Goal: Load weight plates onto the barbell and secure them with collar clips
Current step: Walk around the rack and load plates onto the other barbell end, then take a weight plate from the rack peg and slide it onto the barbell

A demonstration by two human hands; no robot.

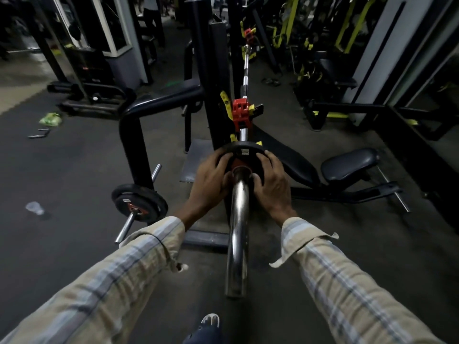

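On the chrome sleeve of the barbell, partway along from the near end, the weight plate is sitting with both your hands grasping it: your left hand is gripping the left rim, your right hand the right. Be keeping the plate square to the sleeve and pushing evenly with both palms so it is not binding. Beyond it, a red collar clip is sitting on the bar; judge how far in the plate should go. A spare plate is waiting on the rack peg at left.
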